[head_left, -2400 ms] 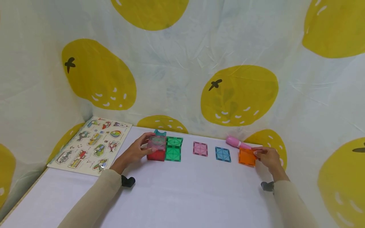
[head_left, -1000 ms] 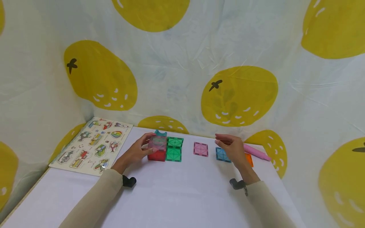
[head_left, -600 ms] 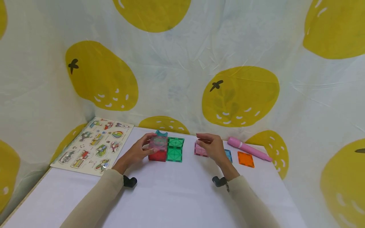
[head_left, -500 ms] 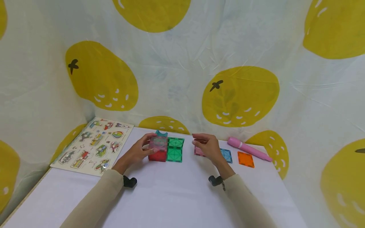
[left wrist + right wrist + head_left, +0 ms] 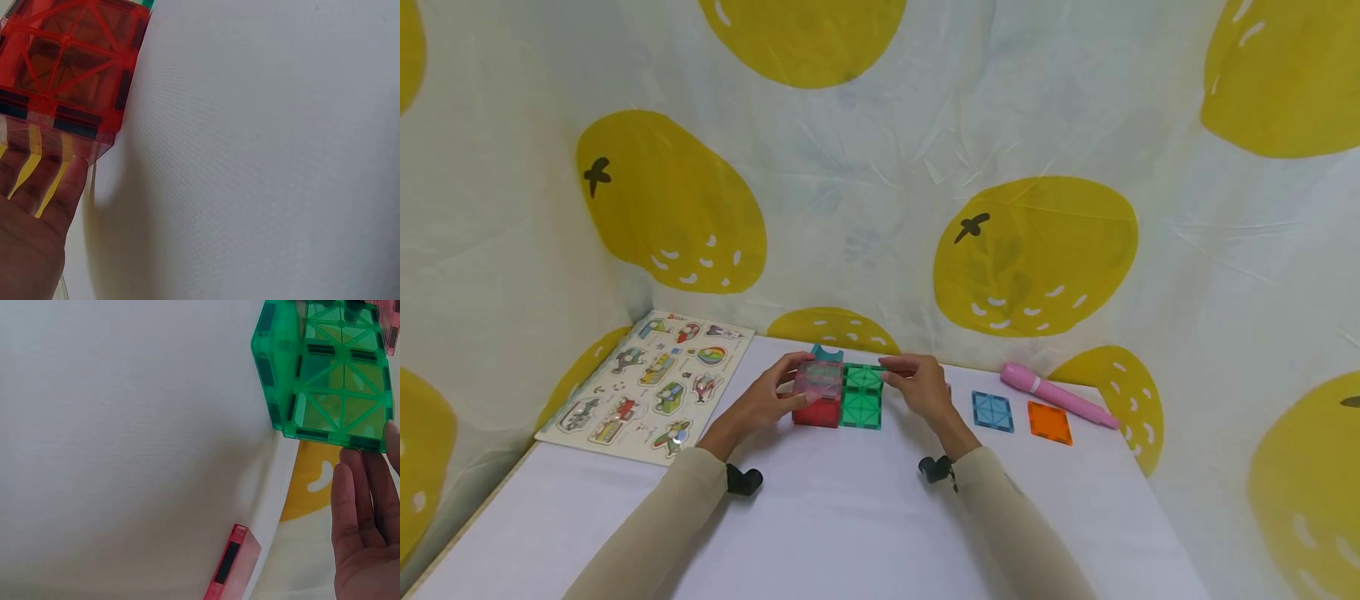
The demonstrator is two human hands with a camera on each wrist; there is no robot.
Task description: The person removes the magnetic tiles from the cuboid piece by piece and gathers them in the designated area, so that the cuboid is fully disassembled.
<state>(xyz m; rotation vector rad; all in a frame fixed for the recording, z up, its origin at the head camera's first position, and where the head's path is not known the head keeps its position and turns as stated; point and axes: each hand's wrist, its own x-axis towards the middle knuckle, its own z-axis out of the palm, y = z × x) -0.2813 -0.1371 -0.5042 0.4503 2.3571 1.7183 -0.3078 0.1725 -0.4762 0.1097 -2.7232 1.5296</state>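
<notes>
In the head view, my left hand [image 5: 760,405] grips a box of see-through magnetic tiles, its top pink and its front red [image 5: 817,412]. The left wrist view shows my fingers [image 5: 65,194] along the side of this red box [image 5: 65,65]. Joined to its right are several green magnetic tiles [image 5: 861,409]. My right hand [image 5: 922,387] is at their far right corner, thumb and fingers apart. In the right wrist view its fingertips are right at the edge of the green tiles [image 5: 342,394]. A pink magnetic tile [image 5: 234,565] lies below, mostly hidden by that hand in the head view.
Right of the hands lie a blue magnetic tile [image 5: 992,412] and an orange one [image 5: 1049,423]. A pink stick with a thick head [image 5: 1060,396] lies behind them. At the left is a puzzle board [image 5: 643,387] with vehicle pictures. A teal piece [image 5: 827,354] stands behind the box.
My right hand has let go of the orange tile and moved left, past the blue and pink tiles, to the green tiles. The left hand stays on the box.
</notes>
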